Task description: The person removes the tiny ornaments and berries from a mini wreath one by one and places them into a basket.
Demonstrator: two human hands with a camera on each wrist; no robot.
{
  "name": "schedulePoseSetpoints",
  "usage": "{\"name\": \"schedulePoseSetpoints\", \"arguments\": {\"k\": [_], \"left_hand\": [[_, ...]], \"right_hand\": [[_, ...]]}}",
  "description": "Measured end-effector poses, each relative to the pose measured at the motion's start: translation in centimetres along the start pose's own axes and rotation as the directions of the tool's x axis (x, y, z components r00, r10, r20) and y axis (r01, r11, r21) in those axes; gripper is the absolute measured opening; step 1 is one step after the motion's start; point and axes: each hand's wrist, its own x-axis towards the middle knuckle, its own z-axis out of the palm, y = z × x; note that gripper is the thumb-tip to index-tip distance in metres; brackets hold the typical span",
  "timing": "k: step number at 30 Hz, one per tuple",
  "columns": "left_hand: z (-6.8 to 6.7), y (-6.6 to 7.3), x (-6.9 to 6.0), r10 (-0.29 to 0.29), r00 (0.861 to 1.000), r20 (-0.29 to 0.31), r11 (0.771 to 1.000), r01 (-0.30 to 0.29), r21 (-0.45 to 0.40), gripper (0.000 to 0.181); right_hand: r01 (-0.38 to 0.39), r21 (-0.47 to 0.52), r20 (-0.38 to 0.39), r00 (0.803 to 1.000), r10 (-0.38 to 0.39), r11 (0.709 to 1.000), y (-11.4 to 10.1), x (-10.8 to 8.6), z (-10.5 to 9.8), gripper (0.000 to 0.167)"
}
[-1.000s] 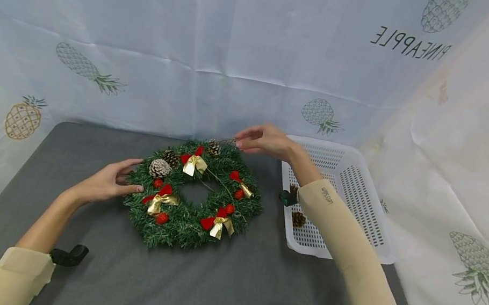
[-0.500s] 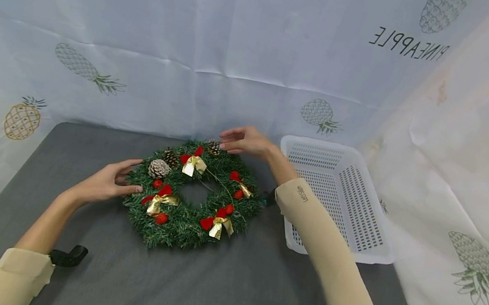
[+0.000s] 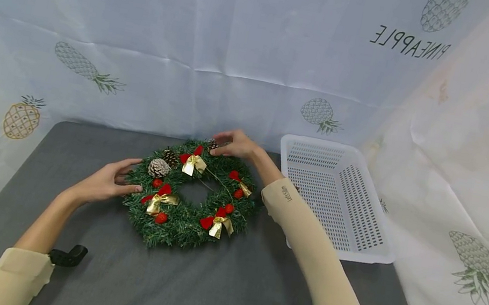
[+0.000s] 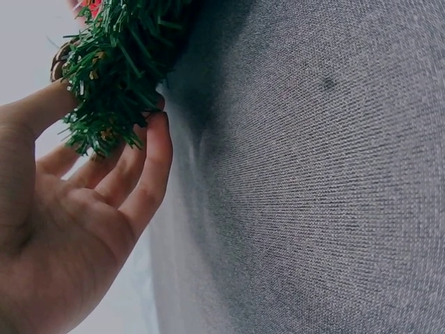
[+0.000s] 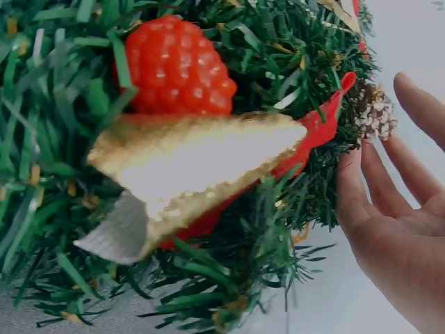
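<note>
Since half a second ago the right hand has slid slightly toward nine o'clock, along the far rim of the green wreath. From the head, the wreath lies flat at the middle, its twelve-o'clock rim near the table's back edge; the left hand holds the rim at nine. Only a strip of cloth separates the wreath from the white basket toward three; a broad stretch of grey tablecloth spreads at six. Behind hangs a pineapple-printed curtain.

From the left wrist, thumb and fingers close narrowly about the rim at eleven, fingers beneath.

From the right wrist, thumb and fingers spread wide around a pine cone at two; whether they press it I cannot tell. A gold bow and red berry sit between nine and twelve.
</note>
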Motion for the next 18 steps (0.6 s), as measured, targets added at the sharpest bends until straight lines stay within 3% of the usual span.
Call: {"name": "schedulePoseSetpoints", "arguments": {"k": [9,18], "left_hand": [[-0.14,0.15,-0.04,0.006,1.000,0.005,1.000,-0.006,0.010,0.086],[-0.11,0.38,0.04,0.002,1.000,0.004,1.000,-0.002,0.009,0.086]], "right_hand": [[0.018,-0.079,-0.040,0.999,-0.021,0.997,0.32,0.01,0.81,0.058],[0.013,-0.029,-0.071,0.997,-0.015,0.999,0.43,-0.24,0.99,0.052]]}}
